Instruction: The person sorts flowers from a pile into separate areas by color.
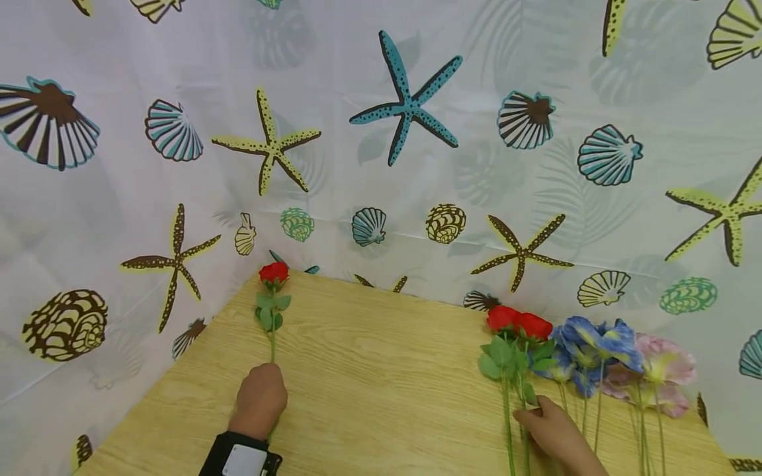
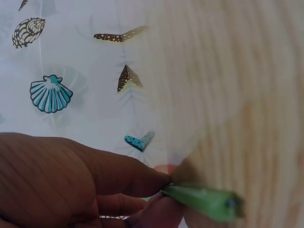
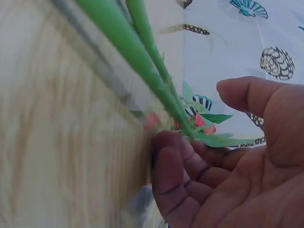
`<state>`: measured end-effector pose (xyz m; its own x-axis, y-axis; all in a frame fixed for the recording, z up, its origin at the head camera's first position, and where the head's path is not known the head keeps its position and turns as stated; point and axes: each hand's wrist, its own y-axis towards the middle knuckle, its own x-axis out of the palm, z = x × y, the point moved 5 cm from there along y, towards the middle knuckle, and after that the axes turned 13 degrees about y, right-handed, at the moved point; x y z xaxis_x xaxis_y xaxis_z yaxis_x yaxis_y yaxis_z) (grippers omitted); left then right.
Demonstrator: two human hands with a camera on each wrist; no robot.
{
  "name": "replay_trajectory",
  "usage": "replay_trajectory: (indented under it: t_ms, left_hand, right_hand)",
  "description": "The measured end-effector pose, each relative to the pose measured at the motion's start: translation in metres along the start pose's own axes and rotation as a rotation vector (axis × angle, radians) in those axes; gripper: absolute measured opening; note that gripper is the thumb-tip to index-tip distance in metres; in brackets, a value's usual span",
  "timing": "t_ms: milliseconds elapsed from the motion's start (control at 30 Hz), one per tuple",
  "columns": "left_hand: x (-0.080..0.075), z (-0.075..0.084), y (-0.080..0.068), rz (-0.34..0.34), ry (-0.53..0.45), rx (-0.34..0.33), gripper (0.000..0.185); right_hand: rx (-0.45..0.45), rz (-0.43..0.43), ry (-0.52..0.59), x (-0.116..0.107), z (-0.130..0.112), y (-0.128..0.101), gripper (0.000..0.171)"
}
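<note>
Pinching the rose (image 1: 273, 291) stem low with the left hand (image 1: 260, 398), bloom pointing away toward the curtain (image 1: 381, 132), stem running lengthwise up the table's (image 1: 381, 370) left side; best kept flat and straight, right hand (image 1: 550, 430) with loosely curled fingers touching the red-rose stems (image 1: 512, 423).
</note>
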<state>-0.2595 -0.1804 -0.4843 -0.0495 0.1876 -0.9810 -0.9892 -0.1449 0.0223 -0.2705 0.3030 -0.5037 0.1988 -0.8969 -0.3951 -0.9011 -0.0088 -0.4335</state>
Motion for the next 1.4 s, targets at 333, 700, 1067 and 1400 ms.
replay_trajectory:
  t_ms: [333, 700, 1067, 1400]
  left_hand:
    - [-0.002, -0.006, -0.002, -0.023, -0.046, -0.004, 0.014]
    - [0.008, -0.008, 0.005, -0.120, -0.206, 0.005, 0.037]
    - [0.017, 0.011, 0.004, -0.263, -0.678, 0.021, 0.043]
    - [0.031, 0.048, -0.006, -0.396, -0.932, 0.163, 0.044]
  right_hand:
    - [-0.019, 0.006, -0.059, -0.007, -0.001, -0.001, 0.080]
    - [0.019, 0.023, -0.063, -0.017, -0.007, 0.003, 0.110]
    - [-0.042, 0.086, -0.069, -0.019, -0.030, 0.000, 0.123]
    - [-0.118, 0.137, -0.005, -0.002, -0.053, -0.006, 0.115]
